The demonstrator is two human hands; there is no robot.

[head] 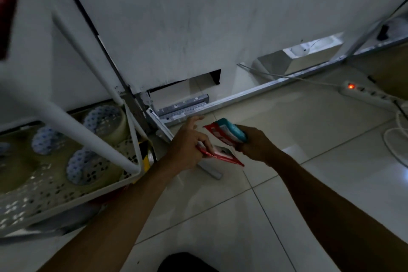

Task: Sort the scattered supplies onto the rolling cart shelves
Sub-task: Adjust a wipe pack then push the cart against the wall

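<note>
My left hand [187, 141] pinches a flat red packet [223, 155] at its left end, thumb on top and two fingers stretched out. My right hand [254, 141] grips a small stack of red and teal packets [229, 133] just above the first one. Both hands hover over the tiled floor, to the right of the white rolling cart [132, 170]. The cart's perforated shelf holds several rolls of clear tape [106, 121] with blue-patterned cores. A yellow and black roll [145, 152] shows on a lower level, mostly hidden.
A white cabinet wall [198, 28] stands behind, with a metal rail [254, 93] along its base. A short grey bar [210, 170] lies on the floor under my hands. A power strip [364, 93] with a lit red switch and white cables [397, 139] lie at the right.
</note>
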